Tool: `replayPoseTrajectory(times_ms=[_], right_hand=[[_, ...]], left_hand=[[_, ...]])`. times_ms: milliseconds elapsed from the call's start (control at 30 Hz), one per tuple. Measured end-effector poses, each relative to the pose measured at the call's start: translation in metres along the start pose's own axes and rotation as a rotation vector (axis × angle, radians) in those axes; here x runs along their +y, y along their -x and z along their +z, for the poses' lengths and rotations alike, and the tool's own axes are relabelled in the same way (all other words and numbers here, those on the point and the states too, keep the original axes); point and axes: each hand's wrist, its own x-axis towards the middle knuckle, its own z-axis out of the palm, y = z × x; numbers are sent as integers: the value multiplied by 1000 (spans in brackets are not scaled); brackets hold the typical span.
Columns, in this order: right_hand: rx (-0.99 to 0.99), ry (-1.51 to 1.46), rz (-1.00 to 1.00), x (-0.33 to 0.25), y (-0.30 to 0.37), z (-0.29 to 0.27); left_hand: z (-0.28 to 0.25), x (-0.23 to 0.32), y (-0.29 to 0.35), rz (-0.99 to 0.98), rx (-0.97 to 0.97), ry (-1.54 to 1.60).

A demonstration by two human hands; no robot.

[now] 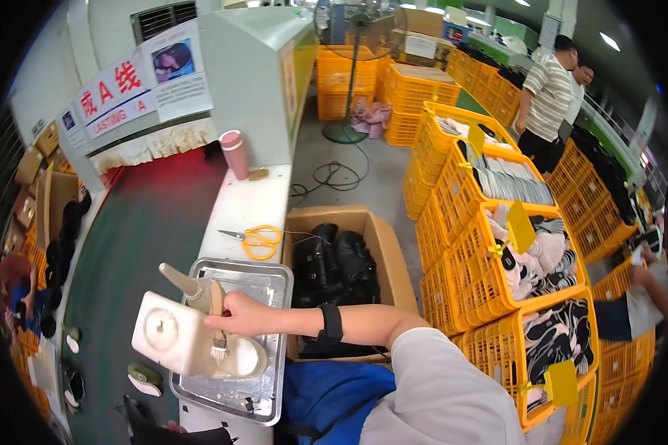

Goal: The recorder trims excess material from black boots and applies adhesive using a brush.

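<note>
Right hand [237, 314] partly hides brush [219, 340]; left hand [175, 426] mostly obscured.

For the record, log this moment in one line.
right hand: grips brush, bristles down, at white container | left hand: at black piece | metal tray: under container

Near left: 1 brush [217, 311], 1 white container [156, 337], 1 metal tray [234, 273]. Just beyond: 1 pair of scissors [258, 241], 1 pink tumbler [234, 156]. On the belt [137, 259], left, at least 3 shoe parts [145, 380] show. Right: 3 yellow cards [521, 226] stand at crates [464, 267]. Far: 1 floor fan [352, 81]; far right, 2 standing people [545, 104].
</note>
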Motion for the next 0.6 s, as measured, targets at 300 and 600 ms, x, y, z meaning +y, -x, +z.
replayPoseTrajectory(times_ms=[300,600], right_hand=[[-184,411,4,50,18,7],[-313,606,-11,48,13,2]], left_hand=[[6,15,-11,155,65,-44],[0,-17,-33,229,98,-772]])
